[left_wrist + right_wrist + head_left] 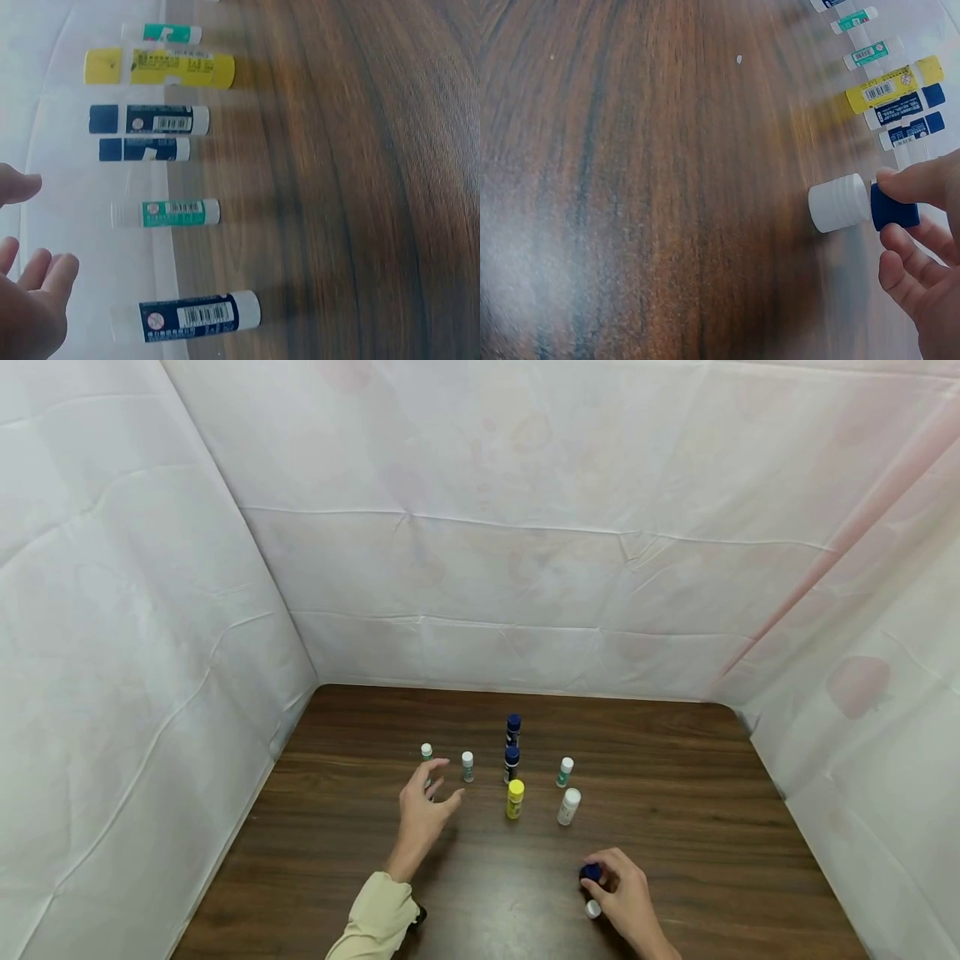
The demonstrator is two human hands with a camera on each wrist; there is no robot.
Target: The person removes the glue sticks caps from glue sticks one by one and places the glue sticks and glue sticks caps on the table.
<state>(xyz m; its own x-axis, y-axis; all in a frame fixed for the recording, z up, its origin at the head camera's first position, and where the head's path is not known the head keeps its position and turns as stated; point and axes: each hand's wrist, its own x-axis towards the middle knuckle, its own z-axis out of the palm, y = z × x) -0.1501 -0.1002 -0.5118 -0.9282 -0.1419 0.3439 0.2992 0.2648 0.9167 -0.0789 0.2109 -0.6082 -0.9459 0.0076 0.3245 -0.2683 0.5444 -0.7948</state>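
Observation:
My right hand [626, 893] pinches a dark blue cap [895, 204] between thumb and fingers. Close to it, a white cap-like cylinder [838, 202] stands on the table. On the left, my left hand [422, 810] is raised with fingers apart, holding nothing. It is nearest a navy-labelled glue stick [199, 316], which it mostly hides in the head view. Other upright glue sticks include a teal-labelled one [468, 767], a yellow one [514, 800] and two with dark blue caps, the rear one [513, 731] behind the front one [512, 764].
Right of the yellow stick stand a small teal-labelled glue stick [564, 772] and a larger white-capped one [569, 807]. Another teal-labelled stick [427, 752] is behind my left hand. White cloth [480, 568] surrounds the brown wooden table [675, 793] at the back and sides.

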